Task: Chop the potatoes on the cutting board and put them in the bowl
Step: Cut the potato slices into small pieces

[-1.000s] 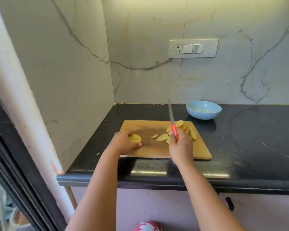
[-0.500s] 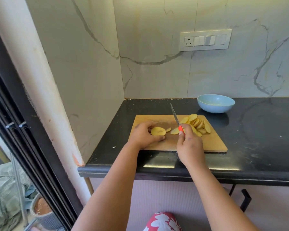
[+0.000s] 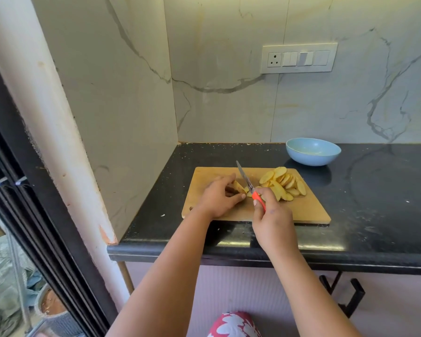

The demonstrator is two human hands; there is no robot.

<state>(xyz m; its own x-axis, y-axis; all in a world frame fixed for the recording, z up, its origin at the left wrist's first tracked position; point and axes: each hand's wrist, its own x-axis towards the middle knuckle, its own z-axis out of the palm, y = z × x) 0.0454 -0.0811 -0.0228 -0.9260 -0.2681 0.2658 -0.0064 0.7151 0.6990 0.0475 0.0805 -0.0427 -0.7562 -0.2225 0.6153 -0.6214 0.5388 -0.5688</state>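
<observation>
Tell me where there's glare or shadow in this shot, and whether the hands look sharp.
Head view: window light glares off the black counter's front edge below the cutting board; the blue bowl casts a soft shadow toward the camera; the wall's lines bow from wide-angle distortion; left hand, right hand and knife are slightly soft.

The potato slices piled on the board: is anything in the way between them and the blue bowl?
Nothing visible. The potato slices lie at the cutting board's far right; the bowl sits just beyond that corner with only bare black counter between. Both hands work left of the pile.
</observation>
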